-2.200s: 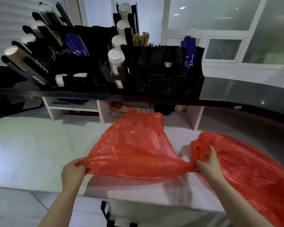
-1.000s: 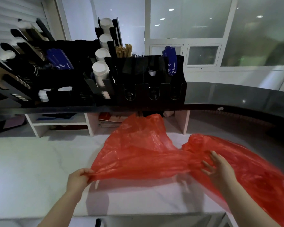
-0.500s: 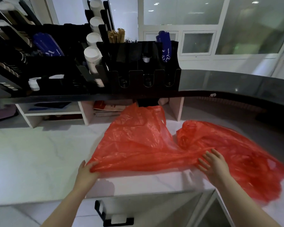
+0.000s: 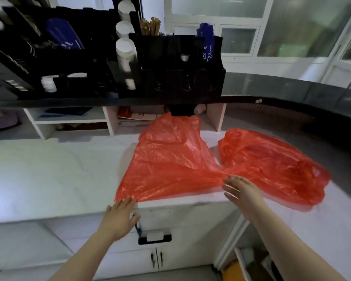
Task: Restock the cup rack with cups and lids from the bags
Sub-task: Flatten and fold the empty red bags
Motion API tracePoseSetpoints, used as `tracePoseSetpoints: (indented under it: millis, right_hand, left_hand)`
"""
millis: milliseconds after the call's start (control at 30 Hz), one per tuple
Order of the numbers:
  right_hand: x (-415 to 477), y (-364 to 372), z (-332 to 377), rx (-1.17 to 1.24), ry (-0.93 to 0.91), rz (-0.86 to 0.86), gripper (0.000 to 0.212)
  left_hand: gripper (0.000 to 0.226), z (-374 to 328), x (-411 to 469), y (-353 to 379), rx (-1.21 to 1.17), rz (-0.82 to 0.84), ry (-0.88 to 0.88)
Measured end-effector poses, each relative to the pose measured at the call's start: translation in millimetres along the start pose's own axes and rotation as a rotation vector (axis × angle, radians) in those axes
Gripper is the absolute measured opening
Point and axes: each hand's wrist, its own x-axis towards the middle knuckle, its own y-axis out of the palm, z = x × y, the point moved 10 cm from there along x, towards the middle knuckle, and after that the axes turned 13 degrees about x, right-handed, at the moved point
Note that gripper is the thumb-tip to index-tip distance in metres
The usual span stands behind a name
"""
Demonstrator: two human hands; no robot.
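The red bags (image 4: 170,159) lie flattened on the white bench (image 4: 49,179), spreading from the middle of the view out toward 3 o'clock in two lobes that meet at a gathered waist. The left hand (image 4: 120,216) lies flat at the bench's front edge, at 7 o'clock from the bags. Its fingers (image 4: 126,201) are straight and close together, their tips touching the bags' near left corner. The right hand (image 4: 241,191) is at 5 o'clock from the left lobe with its fingers (image 4: 231,178) straight and spread, tips at the gathered waist. Whether they press the plastic cannot be told. Neither hand pinches anything. The black cup rack (image 4: 180,78) stands at 12 o'clock, well apart, with white cup stacks (image 4: 125,49) in it.
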Motion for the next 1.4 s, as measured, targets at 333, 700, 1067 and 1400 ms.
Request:
tracePoseSetpoints:
  millis: [333,700,1067,1400]
  right_hand:
    - [-10,62,-21,-0.017,0.017,0.104,0.011]
    - [131,99,49,-0.060,-0.172,0.060,0.012]
    - [281,161,31,-0.715,-0.119,0.127,0.053]
    - [279,182,3,-0.772,-0.119,0.204,0.020]
  left_hand:
    - [0.050,22,-29,-64,-0.254,-0.336,0.057]
    - [0.027,94,89,-128,-0.851,-0.567,-0.319]
    - [0.014,100,221,-115,-1.120,-0.361,-0.480]
    - [0.013,79,266,-92,-1.289,0.010,-0.426]
